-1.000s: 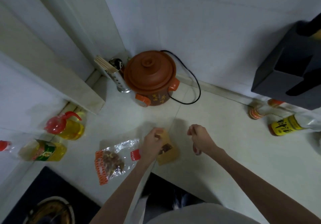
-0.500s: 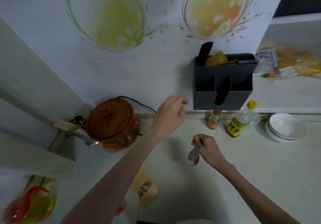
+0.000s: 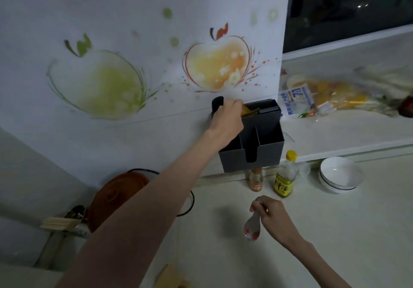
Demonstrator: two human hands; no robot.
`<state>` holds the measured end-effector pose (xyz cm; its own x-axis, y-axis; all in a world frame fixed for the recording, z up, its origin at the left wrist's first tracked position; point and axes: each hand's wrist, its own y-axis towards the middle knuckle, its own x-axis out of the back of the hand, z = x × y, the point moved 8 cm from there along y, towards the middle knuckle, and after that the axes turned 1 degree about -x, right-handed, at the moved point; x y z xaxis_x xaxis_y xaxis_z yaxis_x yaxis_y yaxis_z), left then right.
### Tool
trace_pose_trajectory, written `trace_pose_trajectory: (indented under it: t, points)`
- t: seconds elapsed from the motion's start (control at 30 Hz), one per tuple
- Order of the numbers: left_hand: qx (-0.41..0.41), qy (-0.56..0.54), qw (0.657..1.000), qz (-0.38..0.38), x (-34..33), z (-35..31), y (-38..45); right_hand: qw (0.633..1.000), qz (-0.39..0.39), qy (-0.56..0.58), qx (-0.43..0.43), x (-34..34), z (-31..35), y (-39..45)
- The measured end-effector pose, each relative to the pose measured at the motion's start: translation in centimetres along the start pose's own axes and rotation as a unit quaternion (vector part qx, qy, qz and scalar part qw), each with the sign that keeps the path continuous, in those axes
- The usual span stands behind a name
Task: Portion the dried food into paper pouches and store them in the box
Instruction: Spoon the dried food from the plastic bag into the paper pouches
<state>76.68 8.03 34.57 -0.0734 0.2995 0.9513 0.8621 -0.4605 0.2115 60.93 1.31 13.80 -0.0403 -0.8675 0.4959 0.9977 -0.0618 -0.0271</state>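
The dark grey box [image 3: 252, 144] hangs on the wall above the counter [image 3: 335, 231], its open top facing up and its front part split into three compartments. Brown paper pouches [image 3: 248, 110] stand tilted in its rear section; their number is unclear, half hidden by the left hand [image 3: 226, 120], whose fingers curl at the pouches, though the grip itself cannot be made out. A further pouch [image 3: 171, 276] is cut off at the bottom edge. The right hand [image 3: 271, 215] pinches one white spoon [image 3: 252, 227], bowl downward. Two bottles [image 3: 286, 176] and stacked white bowls [image 3: 339, 174] stand beneath.
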Motion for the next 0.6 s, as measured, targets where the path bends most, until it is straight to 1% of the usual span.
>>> trace_pose_trajectory:
  t: [0.07,0.27,0.5,0.6]
  points:
    - [0.004,0.007,1.0,0.01,-0.5,-0.4,0.5,1.0,0.0,0.003,0.001,0.0,0.1,-0.1]
    - [-0.005,0.025,0.999,-0.04,-0.4,-1.2,1.5,1.0,-0.011,0.012,0.002,0.6,0.1,0.0]
    - [0.017,0.066,0.998,-0.016,-0.7,-0.5,1.4,0.999,-0.032,0.004,-0.006,1.8,0.6,0.6]
    - [0.002,0.072,0.996,-0.047,0.4,-0.7,1.5,0.999,-0.049,0.017,-0.001,2.6,1.0,0.8]
